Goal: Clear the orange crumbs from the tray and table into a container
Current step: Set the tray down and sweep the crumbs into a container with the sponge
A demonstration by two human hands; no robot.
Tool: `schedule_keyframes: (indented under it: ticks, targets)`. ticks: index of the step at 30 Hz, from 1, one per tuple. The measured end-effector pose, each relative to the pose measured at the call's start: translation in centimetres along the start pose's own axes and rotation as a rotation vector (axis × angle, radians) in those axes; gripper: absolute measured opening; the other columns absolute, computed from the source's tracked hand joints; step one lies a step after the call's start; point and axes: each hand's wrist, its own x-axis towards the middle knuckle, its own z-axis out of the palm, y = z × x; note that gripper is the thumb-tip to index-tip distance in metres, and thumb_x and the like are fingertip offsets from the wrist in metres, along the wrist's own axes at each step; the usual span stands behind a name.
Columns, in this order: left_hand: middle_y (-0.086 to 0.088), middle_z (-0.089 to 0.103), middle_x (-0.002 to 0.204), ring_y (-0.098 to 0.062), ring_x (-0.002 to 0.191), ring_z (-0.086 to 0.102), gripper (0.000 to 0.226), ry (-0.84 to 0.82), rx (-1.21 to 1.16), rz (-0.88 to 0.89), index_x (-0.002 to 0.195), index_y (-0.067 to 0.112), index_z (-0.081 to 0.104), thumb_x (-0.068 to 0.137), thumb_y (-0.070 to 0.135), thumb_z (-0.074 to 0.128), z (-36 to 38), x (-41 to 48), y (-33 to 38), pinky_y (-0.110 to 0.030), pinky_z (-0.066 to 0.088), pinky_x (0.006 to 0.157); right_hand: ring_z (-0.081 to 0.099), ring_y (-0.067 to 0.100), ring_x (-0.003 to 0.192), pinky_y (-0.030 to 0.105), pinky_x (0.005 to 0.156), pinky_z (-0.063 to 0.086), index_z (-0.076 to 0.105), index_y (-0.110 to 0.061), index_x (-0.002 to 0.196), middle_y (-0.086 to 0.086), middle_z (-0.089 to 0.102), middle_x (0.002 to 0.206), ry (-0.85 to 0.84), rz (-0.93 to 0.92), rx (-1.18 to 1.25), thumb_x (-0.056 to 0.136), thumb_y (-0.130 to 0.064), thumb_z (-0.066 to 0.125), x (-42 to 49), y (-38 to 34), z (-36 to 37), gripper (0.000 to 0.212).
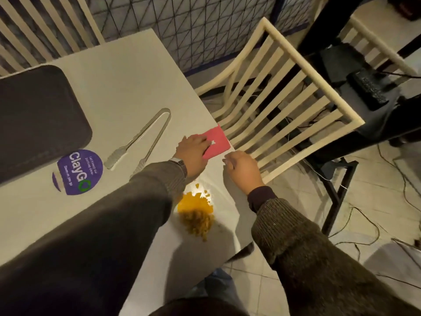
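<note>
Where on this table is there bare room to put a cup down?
The table is bare beyond the tongs, between the tray and the far edge. It is crowded around the crumbs, red card, left hand and right hand.

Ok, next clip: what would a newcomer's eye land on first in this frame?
The bright heap of orange crumbs on the white table, near its right edge between the two sleeved arms. Just beyond it, the left hand lies on a flat pink rectangular card at the table edge, with the right hand curled beside it. Further left sit long metal tongs and a round purple sticker.
</note>
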Motion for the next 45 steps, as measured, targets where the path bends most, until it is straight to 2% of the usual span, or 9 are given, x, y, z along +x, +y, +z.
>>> schedule_keyframes:
  ticks: [6, 10, 16, 22, 30, 33, 35, 39, 45]
  targets:
    - [-0.012, 0.051, 0.132, -0.032, 0.116, 0.051, 0.045, -0.045, -0.004, -0.083, 0.134, 0.010, 0.050, 0.094, 0.031, 0.052, -0.1, 2.5, -1.0, -0.043, 0.047, 0.097, 0.058, 0.029, 0.105, 0.048, 0.095, 0.042, 0.064, -0.013, 0.112, 0.006, 0.064, 0.113, 0.019, 0.118, 0.073, 0.089, -0.011, 0.046, -1.0, 0.6, -0.2, 0.030]
    - [-0.009, 0.048, 0.128, -0.028, 0.118, 0.046, 0.066, -0.084, 0.085, -0.049, 0.135, 0.011, 0.043, 0.086, 0.052, 0.059, 0.5, 2.3, -1.1, -0.042, 0.048, 0.095, 0.057, 0.031, 0.102, 0.048, 0.091, 0.044, 0.066, -0.013, 0.105, 0.008, 0.065, 0.108, 0.000, 0.124, 0.042, 0.089, -0.014, 0.048, -1.3, 0.9, 0.1, 0.024]
    - [-0.012, 0.044, 0.135, -0.029, 0.119, 0.044, 0.057, -0.118, 0.308, -0.062, 0.144, 0.008, 0.026, 0.093, 0.016, 0.048, 1.2, 2.3, -0.4, -0.045, 0.051, 0.082, 0.057, 0.028, 0.105, 0.046, 0.094, 0.042, 0.066, -0.015, 0.107, 0.005, 0.065, 0.112, -0.018, 0.134, 0.032, 0.089, -0.015, 0.048, -2.9, 1.3, 0.4, 0.026]
    - [-0.013, 0.048, 0.134, -0.034, 0.117, 0.044, 0.063, -0.040, 0.261, -0.034, 0.149, 0.012, 0.022, 0.092, 0.013, 0.049, -1.0, -0.3, -2.7, -0.041, 0.049, 0.077, 0.055, 0.026, 0.109, 0.048, 0.097, 0.041, 0.066, -0.017, 0.109, 0.003, 0.064, 0.114, -0.042, 0.166, 0.025, 0.091, -0.016, 0.047, -5.4, 2.0, 0.4, 0.026]
    - [-0.011, 0.040, 0.150, -0.038, 0.118, 0.045, 0.052, 0.048, 0.242, -0.229, 0.142, 0.008, 0.041, 0.092, 0.023, 0.040, 1.6, -10.3, -6.1, -0.043, 0.045, 0.089, 0.057, 0.025, 0.110, 0.045, 0.098, 0.043, 0.067, -0.011, 0.110, 0.006, 0.065, 0.117, -0.004, 0.153, 0.040, 0.091, -0.012, 0.046, -9.4, 4.0, 0.4, 0.028]
    - [-0.010, 0.034, 0.154, -0.036, 0.136, 0.034, 0.050, 0.084, 0.107, -0.156, 0.145, 0.009, 0.038, 0.098, 0.026, 0.039, 2.7, -10.9, -6.5, -0.048, 0.023, 0.115, 0.056, 0.025, 0.112, 0.041, 0.102, 0.042, 0.066, -0.010, 0.111, 0.008, 0.065, 0.118, 0.017, 0.180, 0.047, 0.092, -0.011, 0.047, -10.8, 5.3, 0.7, 0.027]
    - [-0.008, 0.034, 0.154, -0.030, 0.143, 0.027, 0.048, 0.107, -0.053, -0.166, 0.146, 0.012, 0.036, 0.101, 0.025, 0.041, 3.2, -10.7, -6.1, -0.050, 0.013, 0.120, 0.055, 0.025, 0.111, 0.041, 0.101, 0.043, 0.067, -0.011, 0.110, 0.007, 0.065, 0.116, 0.043, 0.180, 0.056, 0.092, -0.012, 0.049, -11.7, 6.0, 0.7, 0.025]
    - [-0.009, 0.045, 0.147, -0.031, 0.135, 0.041, 0.039, 0.243, -0.282, -0.341, 0.141, 0.021, 0.045, 0.103, 0.024, 0.037, 3.4, -10.7, -4.7, -0.042, 0.030, 0.112, 0.054, 0.024, 0.110, 0.045, 0.099, 0.042, 0.067, -0.014, 0.107, 0.005, 0.065, 0.113, 0.048, 0.133, 0.050, 0.092, -0.013, 0.049, -13.5, 7.2, 0.6, 0.023]
    - [-0.007, 0.047, 0.146, -0.032, 0.131, 0.045, 0.040, 0.231, -0.255, -0.410, 0.142, 0.028, 0.042, 0.103, 0.029, 0.034, 5.3, -14.9, -2.4, -0.043, 0.036, 0.108, 0.055, 0.020, 0.104, 0.044, 0.098, 0.043, 0.067, -0.020, 0.106, -0.001, 0.065, 0.111, 0.023, 0.116, 0.081, 0.093, -0.016, 0.050, -16.8, 9.3, 0.3, 0.021]
